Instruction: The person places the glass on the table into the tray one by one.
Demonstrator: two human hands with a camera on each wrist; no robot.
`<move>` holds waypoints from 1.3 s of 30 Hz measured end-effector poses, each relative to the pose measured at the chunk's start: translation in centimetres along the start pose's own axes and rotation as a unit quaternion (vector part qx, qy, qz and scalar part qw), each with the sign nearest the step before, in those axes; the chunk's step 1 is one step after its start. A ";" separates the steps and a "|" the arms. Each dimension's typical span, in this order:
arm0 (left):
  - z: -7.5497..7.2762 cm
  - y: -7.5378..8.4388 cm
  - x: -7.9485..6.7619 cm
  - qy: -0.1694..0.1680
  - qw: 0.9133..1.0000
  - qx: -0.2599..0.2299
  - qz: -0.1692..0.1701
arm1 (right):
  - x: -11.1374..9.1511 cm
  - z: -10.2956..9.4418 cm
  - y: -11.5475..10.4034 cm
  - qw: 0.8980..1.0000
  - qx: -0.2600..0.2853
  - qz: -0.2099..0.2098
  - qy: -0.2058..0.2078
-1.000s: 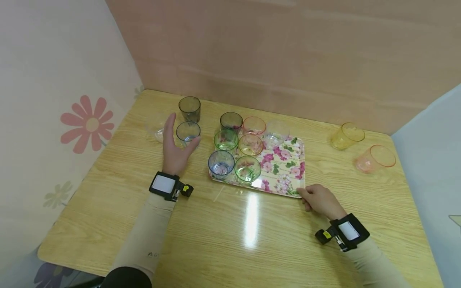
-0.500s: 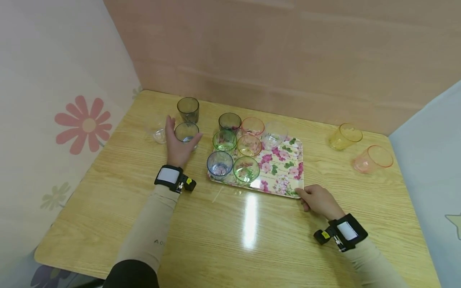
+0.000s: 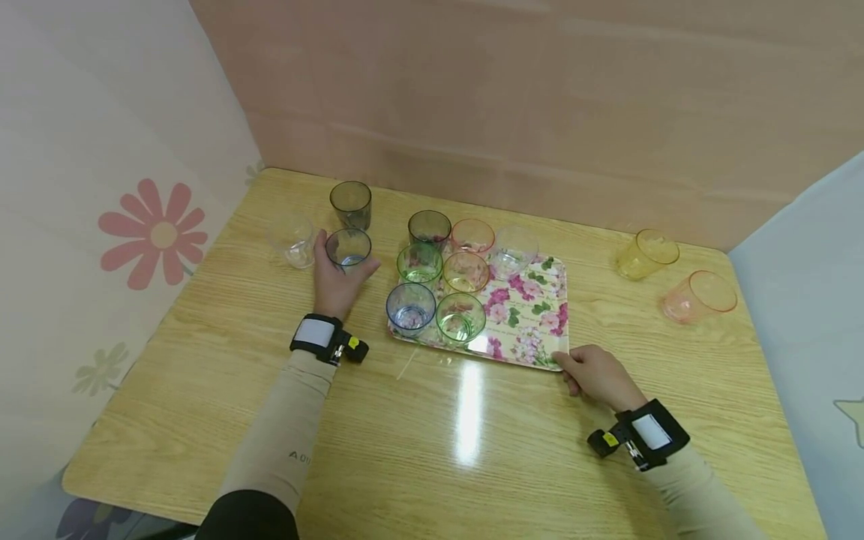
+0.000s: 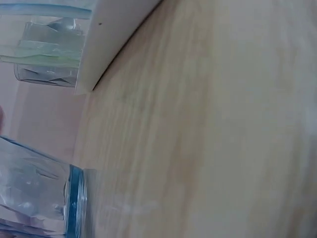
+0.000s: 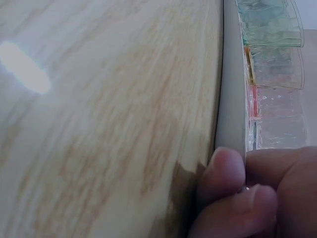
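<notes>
My left hand (image 3: 337,289) holds a clear bluish glass (image 3: 348,249) on the left side of the table, thumb on one side and fingers on the other. In the left wrist view this glass (image 4: 37,193) stands with its thick blue base at the tabletop. My right hand (image 3: 599,375) pinches the near right corner of a flowered tray (image 3: 533,352). Close up, the right fingertips (image 5: 228,168) lie against the pale tray edge (image 5: 233,99). On the tray's left and back stand several glasses, among them a blue one (image 3: 412,309) and a green one (image 3: 462,319).
Behind the left hand stands a dark grey glass (image 3: 352,206), with a clear glass (image 3: 295,244) to its left. A yellow glass (image 3: 646,256) and a pink glass (image 3: 698,298) stand on the right. A pinkish wall (image 3: 526,97) borders the back of the table.
My left hand has come in around the bluish glass, and its spread thumb and fingers have closed to its sides. The right hand stays at the tray corner.
</notes>
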State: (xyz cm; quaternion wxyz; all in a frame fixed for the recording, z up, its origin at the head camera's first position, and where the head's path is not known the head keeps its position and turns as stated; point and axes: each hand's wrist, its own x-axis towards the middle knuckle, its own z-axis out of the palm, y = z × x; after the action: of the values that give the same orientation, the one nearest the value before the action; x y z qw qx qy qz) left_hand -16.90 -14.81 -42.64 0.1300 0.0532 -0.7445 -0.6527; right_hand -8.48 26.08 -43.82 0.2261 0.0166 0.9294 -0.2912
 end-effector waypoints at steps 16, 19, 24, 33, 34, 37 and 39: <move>-0.1 -3.7 1.8 0.014 0.999 0.047 0.003 | 0.0 0.0 -0.1 1.000 0.000 0.007 -0.001; -0.3 -3.4 1.7 0.010 0.999 0.038 0.001 | 0.0 0.0 -0.2 1.000 -0.001 0.005 0.000; -0.8 -2.6 1.2 0.012 0.999 0.040 -0.007 | 0.0 0.0 0.0 1.000 -0.002 0.004 0.000; -1.9 -0.7 -0.5 0.006 0.997 0.064 0.029 | -0.4 0.0 0.2 1.000 0.010 0.016 0.011; -2.0 -0.1 -0.9 0.005 0.998 0.062 0.033 | -0.5 0.0 0.2 1.000 0.017 0.018 0.015; -2.2 2.2 -2.4 -0.006 0.998 0.051 0.046 | -0.6 0.0 0.1 0.999 0.032 0.021 0.035; -2.2 3.8 -3.4 -0.012 0.997 0.047 0.051 | -0.7 -0.1 0.0 0.998 0.027 0.013 0.063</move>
State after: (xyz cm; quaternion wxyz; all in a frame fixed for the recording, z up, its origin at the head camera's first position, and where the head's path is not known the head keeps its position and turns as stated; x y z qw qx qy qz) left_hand -12.69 -15.50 -39.09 0.1517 0.0129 -0.7778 -0.6098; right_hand -7.90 26.17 -43.48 0.1700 0.0532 0.9333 -0.3117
